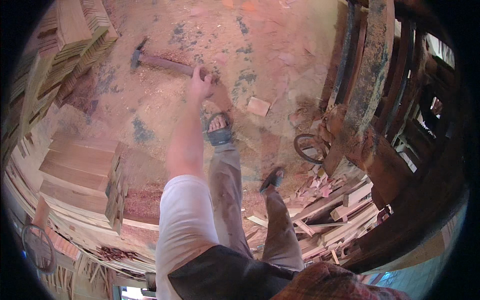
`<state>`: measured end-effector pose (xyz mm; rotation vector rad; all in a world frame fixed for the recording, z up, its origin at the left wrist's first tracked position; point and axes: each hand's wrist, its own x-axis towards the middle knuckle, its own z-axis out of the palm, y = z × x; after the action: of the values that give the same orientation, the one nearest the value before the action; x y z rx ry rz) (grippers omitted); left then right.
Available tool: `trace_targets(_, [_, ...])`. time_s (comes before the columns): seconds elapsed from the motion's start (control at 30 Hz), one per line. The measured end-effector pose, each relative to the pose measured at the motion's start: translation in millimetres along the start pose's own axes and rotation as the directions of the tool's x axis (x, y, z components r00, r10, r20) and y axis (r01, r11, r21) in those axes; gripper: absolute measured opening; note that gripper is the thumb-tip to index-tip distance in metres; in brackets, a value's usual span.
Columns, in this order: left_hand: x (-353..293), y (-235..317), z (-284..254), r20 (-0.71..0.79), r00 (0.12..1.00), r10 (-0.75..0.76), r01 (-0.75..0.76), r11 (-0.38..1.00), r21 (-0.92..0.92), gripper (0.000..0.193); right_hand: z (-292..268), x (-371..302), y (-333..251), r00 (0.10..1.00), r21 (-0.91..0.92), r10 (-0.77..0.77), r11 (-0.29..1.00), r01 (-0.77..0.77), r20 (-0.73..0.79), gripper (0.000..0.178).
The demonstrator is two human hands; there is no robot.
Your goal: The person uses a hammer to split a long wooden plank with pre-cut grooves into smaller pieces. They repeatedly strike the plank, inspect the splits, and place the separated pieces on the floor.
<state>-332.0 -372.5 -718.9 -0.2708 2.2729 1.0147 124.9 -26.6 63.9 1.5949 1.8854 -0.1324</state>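
My left hand is closed around a hammer close to the end of its wooden handle. The handle points away to the left, where the dark metal head is at its far end. Below hand and hammer spreads a floor covered in sawdust. A short wood offcut lies to the right of the hand. My right hand does not show anywhere in the picture.
Stacked wooden planks rise at the left, and more stacked boards stand at the far left. On the right looms a rusty machine frame with a handwheel. Loose timber scraps are piled below it.
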Motion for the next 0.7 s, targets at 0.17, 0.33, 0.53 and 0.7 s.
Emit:
trace_targets(0.17, [-34.4, 0.9, -21.2, -0.182, 0.966, -0.183, 0.165, 0.980, -0.108, 0.043, 1.5, -1.4, -42.7, 0.996, 0.390, 0.026, 0.919, -0.058, 0.086, 0.088])
trace_targets(0.33, [-108.8, 17.7, -140.9, -0.092, 0.967, -0.237, 0.148, 0.818, -0.556, 0.021, 6.6, -3.2, -75.4, 0.952, 0.926, 0.079, 0.220, -0.306, 0.296, 0.080])
trace_targets(0.53, [-319.0, 161.5, -291.6, 0.019, 0.982, -0.187, 0.164, 0.798, -0.580, 0.050, -13.0, -4.3, -81.5, 0.881, 0.208, -0.424, 0.861, 0.463, -0.208, 0.118])
trace_targets(0.7, [-508.4, 308.2, -336.8, -0.120, 0.993, -0.006, -0.064, 0.821, -0.568, 0.073, -25.1, -12.3, -88.4, 0.884, 0.175, -0.443, 0.868, 0.465, -0.150, 0.115])
